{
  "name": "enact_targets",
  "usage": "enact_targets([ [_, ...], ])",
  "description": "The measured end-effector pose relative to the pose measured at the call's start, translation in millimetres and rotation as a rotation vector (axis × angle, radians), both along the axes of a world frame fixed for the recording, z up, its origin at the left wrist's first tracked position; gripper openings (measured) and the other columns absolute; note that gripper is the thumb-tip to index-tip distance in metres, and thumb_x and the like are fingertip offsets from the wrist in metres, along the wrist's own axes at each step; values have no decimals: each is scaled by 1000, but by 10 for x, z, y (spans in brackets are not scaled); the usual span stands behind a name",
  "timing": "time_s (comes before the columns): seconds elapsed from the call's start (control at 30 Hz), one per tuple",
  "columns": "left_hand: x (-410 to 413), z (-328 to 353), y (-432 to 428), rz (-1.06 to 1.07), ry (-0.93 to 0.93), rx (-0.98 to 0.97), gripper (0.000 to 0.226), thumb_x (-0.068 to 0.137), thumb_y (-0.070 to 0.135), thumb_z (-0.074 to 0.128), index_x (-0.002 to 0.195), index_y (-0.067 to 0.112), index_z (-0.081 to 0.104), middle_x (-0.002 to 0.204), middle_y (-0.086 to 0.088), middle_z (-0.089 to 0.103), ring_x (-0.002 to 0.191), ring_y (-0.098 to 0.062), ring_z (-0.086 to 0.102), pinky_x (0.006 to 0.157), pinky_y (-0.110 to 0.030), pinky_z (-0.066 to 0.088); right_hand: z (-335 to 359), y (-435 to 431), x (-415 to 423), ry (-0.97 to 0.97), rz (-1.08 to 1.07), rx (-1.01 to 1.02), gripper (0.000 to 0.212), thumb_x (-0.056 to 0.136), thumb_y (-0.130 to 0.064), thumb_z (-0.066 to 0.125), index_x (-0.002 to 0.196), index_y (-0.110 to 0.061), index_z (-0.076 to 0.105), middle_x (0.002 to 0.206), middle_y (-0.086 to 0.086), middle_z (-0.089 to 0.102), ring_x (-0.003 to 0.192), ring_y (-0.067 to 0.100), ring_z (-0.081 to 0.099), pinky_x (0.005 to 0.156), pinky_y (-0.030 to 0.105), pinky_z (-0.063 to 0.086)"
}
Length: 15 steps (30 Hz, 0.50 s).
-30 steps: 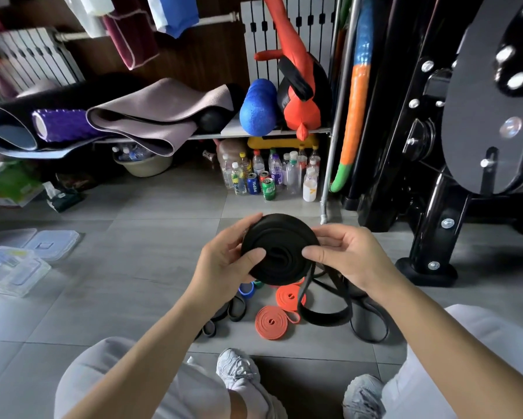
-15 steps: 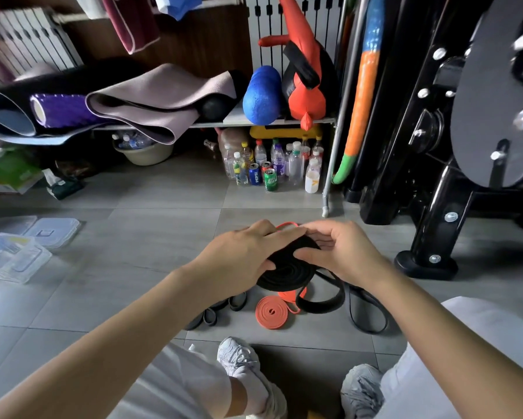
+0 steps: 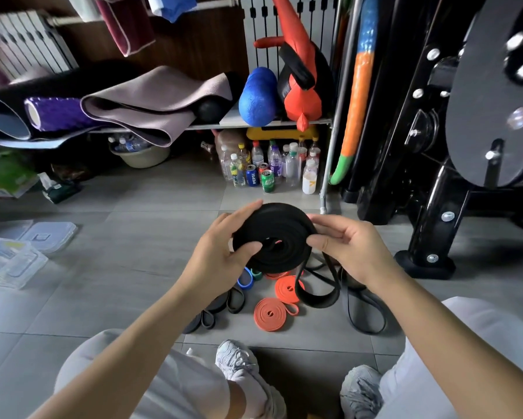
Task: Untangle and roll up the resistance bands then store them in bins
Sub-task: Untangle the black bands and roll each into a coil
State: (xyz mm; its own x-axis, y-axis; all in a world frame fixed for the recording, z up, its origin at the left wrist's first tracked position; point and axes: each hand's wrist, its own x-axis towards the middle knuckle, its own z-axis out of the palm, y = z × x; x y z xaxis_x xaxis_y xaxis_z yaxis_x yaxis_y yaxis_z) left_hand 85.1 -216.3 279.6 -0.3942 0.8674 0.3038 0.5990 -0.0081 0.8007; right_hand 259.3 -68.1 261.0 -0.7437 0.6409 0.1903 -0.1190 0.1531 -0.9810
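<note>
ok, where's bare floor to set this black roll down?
Free: bare tiles between the clear bins and the left hand, and the strip in front of the bottles. Crowded under the black roll: orange rolls, loose black loops. The machine base blocks the right.

You're in a home gym corner: a black steel weight machine frame (image 3: 429, 189) with a round dark plate (image 3: 490, 95) stands at your right. A low white shelf (image 3: 233, 117) holds a folded mauve exercise mat (image 3: 151, 101), a purple ridged foam roller (image 3: 54, 113) and a blue foam roller (image 3: 258, 98). Coiled orange rubber resistance bands (image 3: 269, 316) lie on the grey floor tiles (image 3: 118, 267) — a white ribbed radiator (image 3: 21, 40) and clustered plastic drink bottles (image 3: 287, 164) say household.
</note>
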Motion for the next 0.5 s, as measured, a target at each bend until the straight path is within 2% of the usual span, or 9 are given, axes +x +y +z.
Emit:
enact_targets([
  [0.1, 16, -54, 25, 43, -168, 67, 72, 81, -7, 64, 121, 50, 45, 119, 22, 58, 113, -10, 57, 100, -37, 47, 7, 12, 8, -10, -50, 5, 32, 75, -7, 75, 94, -32, 67, 89, -18, 73, 90, 1, 69, 82, 15, 53],
  [0.17, 34, -93, 22, 46, -222, 68, 73, 81, -8, 64, 120, 51, 47, 120, 22, 59, 114, -9, 57, 100, -35, 47, 26, -10, 11, -25, -49, 35, 32, 73, -9, 77, 91, -33, 67, 86, -19, 73, 85, -1, 68, 75, 10, 50],
  [0.27, 60, -122, 4, 33, -223, 70, 73, 81, -7, 65, 120, 52, 48, 120, 20, 59, 114, -12, 57, 99, -35, 47, 41, -26, 22, -38, -92, 87, 33, 73, -10, 78, 86, -38, 65, 79, -24, 71, 76, -5, 67, 69, 6, 47],
  [0.43, 61, -118, 1, 39, -227, 86, 75, 80, -6, 65, 118, 57, 48, 120, 21, 59, 114, -13, 58, 99, -36, 46, 69, -48, 54, -37, -98, 119, 33, 76, -10, 76, 84, -40, 66, 80, -24, 71, 75, -5, 66, 68, 7, 48],
  [0.5, 80, -124, 7, 38, -250, 104, 74, 79, -4, 65, 117, 58, 49, 117, 22, 62, 113, -11, 59, 97, -32, 47, 64, -75, 51, -16, -85, 83, 31, 76, -10, 75, 85, -38, 67, 80, -23, 72, 78, -6, 67, 69, 7, 48],
])
